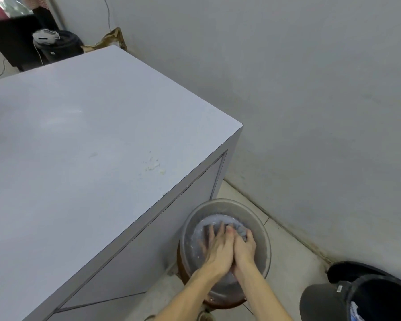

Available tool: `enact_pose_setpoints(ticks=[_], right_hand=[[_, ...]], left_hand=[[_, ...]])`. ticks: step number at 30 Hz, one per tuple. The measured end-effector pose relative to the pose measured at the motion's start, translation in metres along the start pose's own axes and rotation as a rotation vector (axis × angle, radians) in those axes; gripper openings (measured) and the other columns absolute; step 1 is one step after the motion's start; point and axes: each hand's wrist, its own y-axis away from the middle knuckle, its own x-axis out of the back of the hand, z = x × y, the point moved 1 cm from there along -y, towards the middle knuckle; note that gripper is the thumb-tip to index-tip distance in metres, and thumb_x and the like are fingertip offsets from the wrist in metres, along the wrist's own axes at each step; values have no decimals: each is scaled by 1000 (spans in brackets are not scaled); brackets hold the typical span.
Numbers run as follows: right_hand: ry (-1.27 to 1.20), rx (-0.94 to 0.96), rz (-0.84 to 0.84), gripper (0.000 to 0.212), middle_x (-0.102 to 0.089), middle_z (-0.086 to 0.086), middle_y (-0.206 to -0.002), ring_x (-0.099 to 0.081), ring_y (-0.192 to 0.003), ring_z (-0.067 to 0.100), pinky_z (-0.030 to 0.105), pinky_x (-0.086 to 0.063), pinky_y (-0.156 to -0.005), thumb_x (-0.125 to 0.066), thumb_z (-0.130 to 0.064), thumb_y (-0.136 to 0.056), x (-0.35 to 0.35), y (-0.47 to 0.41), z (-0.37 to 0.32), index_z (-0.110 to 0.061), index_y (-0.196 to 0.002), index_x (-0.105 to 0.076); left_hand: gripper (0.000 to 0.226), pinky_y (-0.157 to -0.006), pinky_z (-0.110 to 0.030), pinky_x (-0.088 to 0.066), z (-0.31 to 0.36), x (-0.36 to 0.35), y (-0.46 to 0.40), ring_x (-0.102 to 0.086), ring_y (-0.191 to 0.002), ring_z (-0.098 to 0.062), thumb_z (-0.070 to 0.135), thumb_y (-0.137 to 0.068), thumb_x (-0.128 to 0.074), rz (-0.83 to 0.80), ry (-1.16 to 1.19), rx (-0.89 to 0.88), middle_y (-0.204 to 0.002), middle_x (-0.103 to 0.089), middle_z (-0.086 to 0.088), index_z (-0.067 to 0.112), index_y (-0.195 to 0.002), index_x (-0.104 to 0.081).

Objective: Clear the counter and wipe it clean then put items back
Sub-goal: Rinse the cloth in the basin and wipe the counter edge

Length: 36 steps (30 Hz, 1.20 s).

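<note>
I see both hands in round grey metal basin (259,230) on floor: left hand (218,249) flat-fingered, right hand (244,245) gripping wet grey cloth (240,230). Rinsing step, I judge. Next: wring, wipe crumbs (153,166) off pale grey worktop (79,147).

Counter (79,135) wide and bare toward 10 o'clock, wall (310,100) closing 2 o'clock, black bin (368,295) blocking 4 o'clock

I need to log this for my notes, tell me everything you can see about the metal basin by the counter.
The metal basin is round, grey and dull, seemingly aluminium, with sloping walls. It sits upright on a brown stand, low beside the white counter's corner. It holds cloudy, whitish water. Both hands are in it: the left hand presses down, the right hand grips a grey cloth.
</note>
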Motion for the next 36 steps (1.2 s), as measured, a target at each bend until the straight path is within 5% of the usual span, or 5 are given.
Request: enact_pose_setpoints(ticks=[7, 15, 23, 29, 36], right_hand=[[601, 263, 28, 6, -67, -2, -85, -67, -78, 16, 26, -54, -67, -60, -24, -95, 6, -18, 12, -19, -99, -58], [883, 369, -79, 21, -67, -4, -96, -67, -89, 17, 36, -56, -80, -66, -33, -90, 17, -32, 11, -26, -106, -53], [535, 280, -209, 35, -63, 4, -102, -60, -77, 4, 17, -47, -59, -68, -24, -92, 11, -15, -63, -16, -117, -44], [-20, 435, -433, 24, -62, 7, -60, -48, -41, 12, 13, -31, -36, -64, -21, -95, -35, 50, -204, -19, -100, -41], [388, 825, -533, 24, -68, 17, -89, -68, -61, 16, 27, -50, -53, -67, -5, -90, -166, 63, -256, -15, -106, -52]], left_hand=[[78, -119, -38, -27, -17, 35, 12, -34, -141, -10, 71, -85, -18, 208, 117, -86, -154, -39, 8, 32, -148, -40], [82, -112, -39, -37, -31, 51, 21, -46, -130, -7, 79, -86, -16, 254, -27, -185, -140, -54, 10, 28, -137, -55], [34, -97, -23, -44, 28, 96, 57, -57, -110, 0, 44, -101, -42, 268, -174, -539, -113, -64, 20, 26, -115, -68], [31, -85, -22, -50, 93, 157, 109, -65, -100, -1, 42, -96, -51, 535, -50, -827, -102, -70, 18, 22, -107, -71], [43, -93, -30, -41, 84, 258, 101, -53, -117, -13, 50, -100, -36, 919, -124, -376, -122, -63, 14, 24, -121, -62]])
